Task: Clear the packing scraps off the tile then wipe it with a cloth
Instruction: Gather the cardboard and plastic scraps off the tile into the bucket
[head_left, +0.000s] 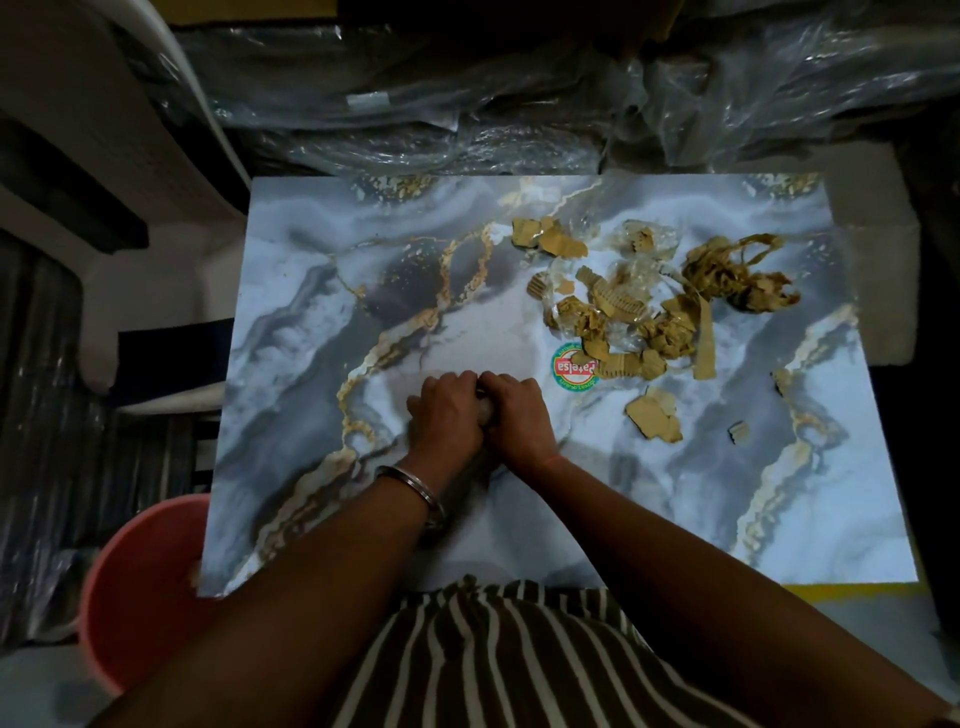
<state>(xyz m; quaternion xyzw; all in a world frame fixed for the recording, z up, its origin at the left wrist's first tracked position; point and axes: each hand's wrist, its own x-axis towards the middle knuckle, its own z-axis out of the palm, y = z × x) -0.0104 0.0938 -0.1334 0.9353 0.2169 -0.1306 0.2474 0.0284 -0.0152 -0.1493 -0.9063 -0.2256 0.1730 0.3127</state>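
While cardboard scraps (639, 306) litter the tile's (363, 249) far right corner, nothing looks cleared or wiped. Left hand (447, 410) and right hand (517, 410) press together, pinching something small and pale.

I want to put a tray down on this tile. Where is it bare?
The tile's whole left half is bare, from the far edge down to the pink bucket. The near right corner is bare too. The cardboard scraps and sticker crowd the far right; both hands occupy the centre.

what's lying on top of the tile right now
On the tile: a pile of cardboard and plastic scraps, a round sticker, and both hands gripping something pale, mostly hidden by fingers.
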